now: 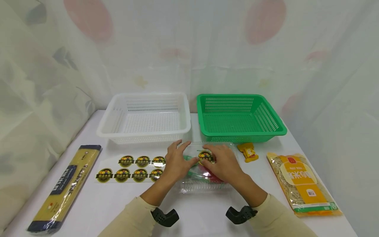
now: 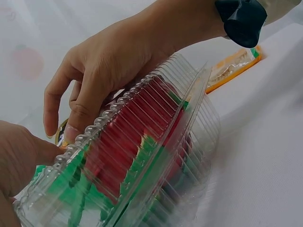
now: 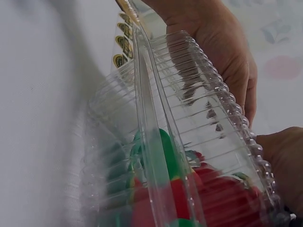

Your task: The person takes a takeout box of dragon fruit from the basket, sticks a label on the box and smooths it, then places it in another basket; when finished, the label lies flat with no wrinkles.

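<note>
A clear plastic clamshell box [image 1: 193, 187] sits closed in front of me, with red and green contents [image 2: 135, 137] whose kind I cannot tell. On its lid is a round black-and-gold label [image 1: 205, 155]. My left hand [image 1: 177, 163] rests at the lid's left side, fingers spread and thumb against the label's edge. From the right, my right hand [image 1: 223, 163] touches the label with its thumb and index finger on either side of it. A backing sheet [image 1: 111, 161] with several matching labels lies left of the box.
Behind stand a white basket [image 1: 145, 135] and a green basket [image 1: 242, 134]. A long yellow-and-navy noodle pack [image 1: 66, 189] lies at the left. Right of the box are a small yellow packet [image 1: 248, 152] and an orange-and-clear noodle bag [image 1: 303, 184]. Curtains hang around the table.
</note>
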Demonstrator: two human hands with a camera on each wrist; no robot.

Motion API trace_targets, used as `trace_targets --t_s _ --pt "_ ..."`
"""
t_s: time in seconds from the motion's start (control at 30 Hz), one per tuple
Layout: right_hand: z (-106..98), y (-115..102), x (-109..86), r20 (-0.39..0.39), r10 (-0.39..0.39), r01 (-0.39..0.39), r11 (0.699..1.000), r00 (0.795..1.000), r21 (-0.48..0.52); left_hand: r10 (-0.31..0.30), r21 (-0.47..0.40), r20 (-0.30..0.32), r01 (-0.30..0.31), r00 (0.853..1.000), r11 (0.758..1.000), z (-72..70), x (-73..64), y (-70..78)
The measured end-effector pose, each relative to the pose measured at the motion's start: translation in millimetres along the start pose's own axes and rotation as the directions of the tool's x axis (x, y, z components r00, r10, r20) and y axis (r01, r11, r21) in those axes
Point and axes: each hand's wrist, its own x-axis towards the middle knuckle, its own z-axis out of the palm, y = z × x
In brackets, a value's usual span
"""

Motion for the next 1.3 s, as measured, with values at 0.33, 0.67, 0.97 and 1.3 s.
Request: trace_targets --t_s 0.33,0.67,0.97,1.3 --pt "1 -3 6.4 0.024 0.084 -0.078 0.979 0.996 -0.188 -0.022 -0.012 0.015 0.022 1.0 1.0 -0.7 0.3 1.0" --pt "4 -5 17.8 0.014 0.153 -0.147 0.967 0.988 -0.209 -0.028 -0.02 0.005 0.029 1.0 0.999 -0.7 -1.7 0.2" --pt "-3 5 14.3 0.011 0.201 -0.197 0.969 0.98 -0.152 -0.04 -0.014 -0.019 0.04 0.999 0.999 2.5 -1.9 -0.4" --pt "-2 3 4.6 -0.039 0.098 -0.103 0.975 0.994 -0.195 -0.047 -0.055 -0.023 0.046 0.999 0.997 3.3 -4.2 0.4"
